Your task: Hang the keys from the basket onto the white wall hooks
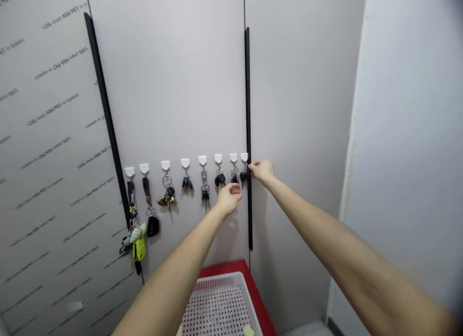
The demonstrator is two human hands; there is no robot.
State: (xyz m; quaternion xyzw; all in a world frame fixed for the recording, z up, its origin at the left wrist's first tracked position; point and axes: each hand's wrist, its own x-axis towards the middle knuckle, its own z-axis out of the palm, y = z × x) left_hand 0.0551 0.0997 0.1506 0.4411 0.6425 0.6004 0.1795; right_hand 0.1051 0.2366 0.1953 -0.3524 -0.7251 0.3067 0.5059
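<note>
My right hand (263, 171) pinches at the bunch of dark keys (245, 175) hanging from the rightmost white hook (244, 157); its fingertips partly hide what they grip. Lower and to the left, my left hand (229, 199) is held with its fingers apart and nothing visible in them. It is just below another bunch of black-headed keys (235, 175), on the neighbouring hook (233, 158). Left of that, keys with round black heads (219, 178) hang partly behind my left hand.
More keys hang leftward along the row, including brass-coloured keys (167, 199), a black car key (153, 226) and a lime-green key fob (139, 249). Long black handles (248, 99) run down the cabinet doors. Below stands a white perforated basket (243, 283) on a red surface (262, 307).
</note>
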